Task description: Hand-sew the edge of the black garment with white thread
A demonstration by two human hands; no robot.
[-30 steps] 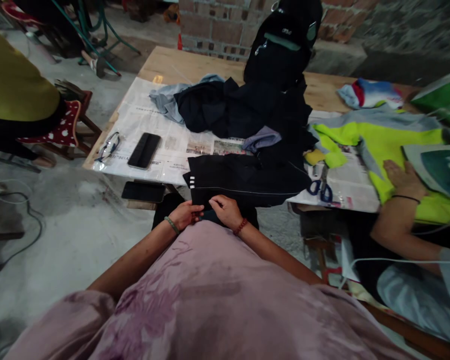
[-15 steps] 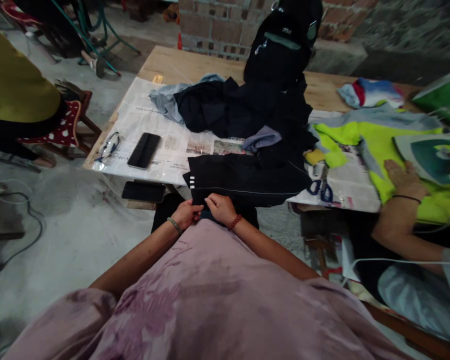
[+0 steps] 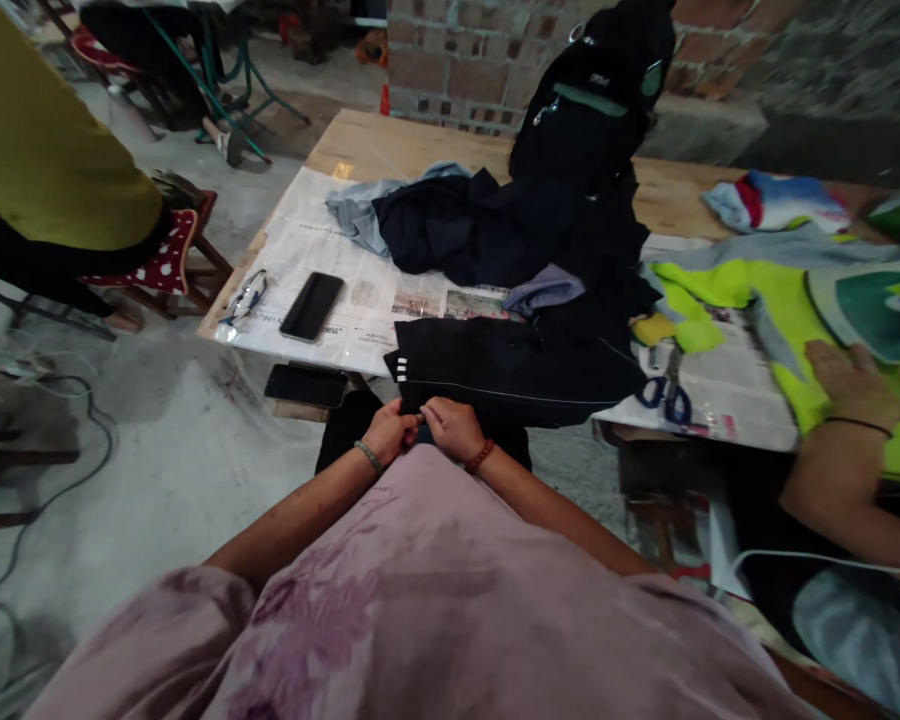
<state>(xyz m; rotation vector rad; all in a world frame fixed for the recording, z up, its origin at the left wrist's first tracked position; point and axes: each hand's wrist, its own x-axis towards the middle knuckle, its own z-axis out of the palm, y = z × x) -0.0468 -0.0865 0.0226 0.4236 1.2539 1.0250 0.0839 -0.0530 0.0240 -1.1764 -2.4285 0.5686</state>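
A folded black garment (image 3: 510, 365) with thin pale piping and small white bars at its left end lies along the table's near edge. At its near left corner, my left hand (image 3: 392, 432) is closed with the fingertips pinched on the cloth's edge. Close beside it, my right hand (image 3: 454, 430) is closed too, thumb and fingers pinching at the same edge. The fingertips almost meet, and what lies between them is small and dark. Behind the garment is a heap of dark clothes (image 3: 480, 225) with a grey-purple piece of cloth (image 3: 544, 288).
On the newspaper-covered table (image 3: 360, 340) lie a phone (image 3: 313, 306), glasses (image 3: 246, 297) and blue-handled scissors (image 3: 666, 390). A second phone (image 3: 305, 385) sits lower, beside the edge. A black backpack (image 3: 592, 100) stands behind. At right, a co-worker's hand (image 3: 855, 385) rests on yellow-grey clothing near an iron (image 3: 877, 310).
The whole scene has shifted a little to the right and down as my head turned. My hands stay at the garment's corner, with slightly changed finger positions.
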